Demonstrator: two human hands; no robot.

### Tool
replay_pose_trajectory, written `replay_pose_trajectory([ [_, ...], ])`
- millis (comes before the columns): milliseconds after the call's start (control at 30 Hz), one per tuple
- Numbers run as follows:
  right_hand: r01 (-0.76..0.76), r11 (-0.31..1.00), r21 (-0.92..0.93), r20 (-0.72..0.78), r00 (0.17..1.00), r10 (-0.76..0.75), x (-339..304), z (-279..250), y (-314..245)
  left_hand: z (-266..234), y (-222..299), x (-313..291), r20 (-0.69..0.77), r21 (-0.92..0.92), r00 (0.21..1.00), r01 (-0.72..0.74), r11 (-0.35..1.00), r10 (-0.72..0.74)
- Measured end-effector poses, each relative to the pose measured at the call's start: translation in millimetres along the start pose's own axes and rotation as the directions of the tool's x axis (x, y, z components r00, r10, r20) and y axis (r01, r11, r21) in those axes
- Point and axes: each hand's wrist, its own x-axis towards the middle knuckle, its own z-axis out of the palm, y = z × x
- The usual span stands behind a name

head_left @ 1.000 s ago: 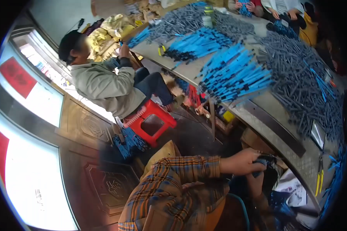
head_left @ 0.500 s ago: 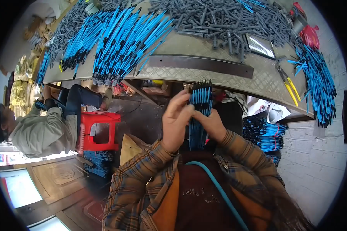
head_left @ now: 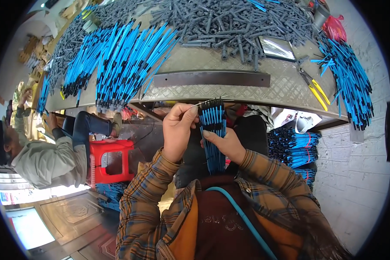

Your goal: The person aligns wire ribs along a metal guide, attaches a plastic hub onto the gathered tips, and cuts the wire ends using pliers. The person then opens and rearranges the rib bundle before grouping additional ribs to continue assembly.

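Gripped in my right hand [head_left: 226, 144] is a flat bundle of thin blue-and-black sticks [head_left: 212, 116], upright in front of my lap, the thumb lying across its front. Just left of the bundle's black upper end, my left hand [head_left: 179, 128] is closed, thumb and forefinger pinched together. A thin wire-like piece [head_left: 209, 102] runs from those fingertips across the black tips. I cannot tell whether it passes between the sticks or only in front of them. The right hand's other fingers are mostly hidden behind the bundle.
On the bench lie a dark metal bar [head_left: 212, 78], yellow-handled pliers [head_left: 316, 92], grey plastic parts [head_left: 229, 21] and blue stick piles [head_left: 128, 60]. Tied bundles [head_left: 292, 149] are stacked at right below. At left a person [head_left: 47, 158] sits beside a red stool [head_left: 112, 160].
My left hand has moved from the bundle's side to its upper left end, its fingers now pinched on the thin piece. The view has shifted slightly. The seated person's arm is now raised.
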Motion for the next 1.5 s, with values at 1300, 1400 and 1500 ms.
replay_pose_trajectory([
  [1300,-0.079,0.985,0.155,0.046,0.996,0.073,7.3,-27.5,1.5,48.1,39.4,240.3,0.436,0.861,0.876,-0.473,0.188,0.207],
  [1400,-0.134,0.964,0.23,-0.019,0.99,0.142,-2.0,-36.1,0.7,82.1,14.3,266.6,0.368,0.928,0.919,-0.354,-0.115,0.141],
  [1500,-0.129,0.928,0.35,0.019,0.991,0.13,-0.6,-41.2,2.3,98.1,-5.3,278.3,0.386,0.922,0.906,-0.382,-0.059,0.172],
])
